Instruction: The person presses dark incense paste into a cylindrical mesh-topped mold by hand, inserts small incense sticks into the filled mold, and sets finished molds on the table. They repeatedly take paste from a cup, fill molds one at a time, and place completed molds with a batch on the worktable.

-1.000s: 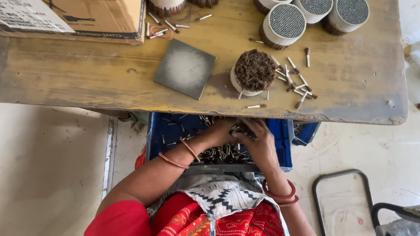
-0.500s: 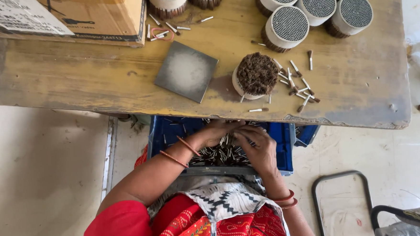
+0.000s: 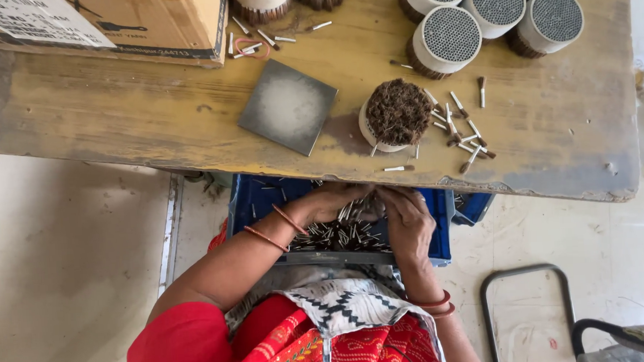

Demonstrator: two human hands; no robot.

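A blue crate [image 3: 253,201] sits on my lap under the table's front edge, filled with several small pale sticks with dark tips [image 3: 332,237]. My left hand [image 3: 330,200] and my right hand [image 3: 406,217] are both down in the crate, fingers closed around a bunch of these sticks held between them. On the table just above stands a white round holder [image 3: 398,116] packed with dark-tipped sticks.
A worn wooden table [image 3: 113,115] carries a grey square plate [image 3: 287,106], loose sticks [image 3: 460,122], several round white perforated holders [image 3: 448,38] and a cardboard box [image 3: 101,23]. A metal chair frame [image 3: 527,302] stands on the floor at right.
Both hands have gathered closer together inside the crate, pulling up a bunch of sticks. The view has shifted slightly.
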